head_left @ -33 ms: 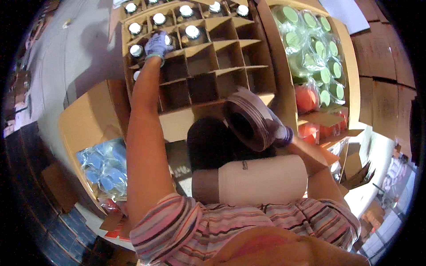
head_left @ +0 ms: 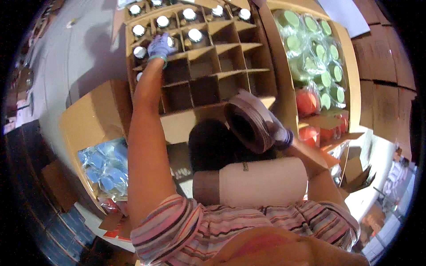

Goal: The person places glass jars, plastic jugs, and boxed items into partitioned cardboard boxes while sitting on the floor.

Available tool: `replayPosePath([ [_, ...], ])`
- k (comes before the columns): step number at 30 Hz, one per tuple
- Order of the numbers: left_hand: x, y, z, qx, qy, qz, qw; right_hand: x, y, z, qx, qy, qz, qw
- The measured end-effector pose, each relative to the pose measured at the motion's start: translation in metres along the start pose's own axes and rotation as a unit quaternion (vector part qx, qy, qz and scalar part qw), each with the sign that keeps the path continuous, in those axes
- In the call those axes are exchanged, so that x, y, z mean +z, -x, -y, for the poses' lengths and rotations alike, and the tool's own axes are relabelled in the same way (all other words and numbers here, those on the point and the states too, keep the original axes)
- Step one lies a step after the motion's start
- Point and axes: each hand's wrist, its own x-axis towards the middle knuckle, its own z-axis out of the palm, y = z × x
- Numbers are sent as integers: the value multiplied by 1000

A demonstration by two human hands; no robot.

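Note:
My left hand (head_left: 159,48), in a pale lavender work glove, reaches into a divided cardboard box (head_left: 174,122) and closes round the top of a bottle with a white cap (head_left: 170,42). Other white-capped bottles (head_left: 195,35) stand upright in the far and left compartments. In my gloved right hand (head_left: 281,135) is a hollow brown cylinder (head_left: 249,124) with a ridged rim, its open end tilted toward the box; its exact kind is unclear. Across my lap lies a large pale pink cylinder (head_left: 264,181) with a brown end.
To the right, an open carton (head_left: 353,84) holds plastic-wrapped green-topped items (head_left: 325,79) and red ones (head_left: 306,103). Wrapped blue items (head_left: 106,166) sit in a carton at lower left. Its raised flap (head_left: 88,111) stands beside my left forearm. Stacked cartons (head_left: 377,97) line the far right.
The whole view has shifted slightly, with the boxes a little further right and down. Both hands keep the same hold.

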Motion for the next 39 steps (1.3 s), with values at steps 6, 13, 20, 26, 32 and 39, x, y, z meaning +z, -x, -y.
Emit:
replayPosePath([
  [6,-137,55,-35,-52,78,-83,992,11,-6,11,-142,-4,55,988],
  [13,-185,224,18,-16,614,-166,771,87,2,88,-344,564,-126,740],
  [20,-120,399,-51,-114,899,-92,413,111,31,57,-339,723,-8,602],
  [26,-147,459,-95,145,609,-195,755,103,49,47,-347,640,-6,685],
  [32,-183,469,-124,164,712,-93,676,130,93,104,-346,277,-90,892],
  [39,-182,471,-116,-31,860,153,486,113,125,127,-411,394,-44,821],
])
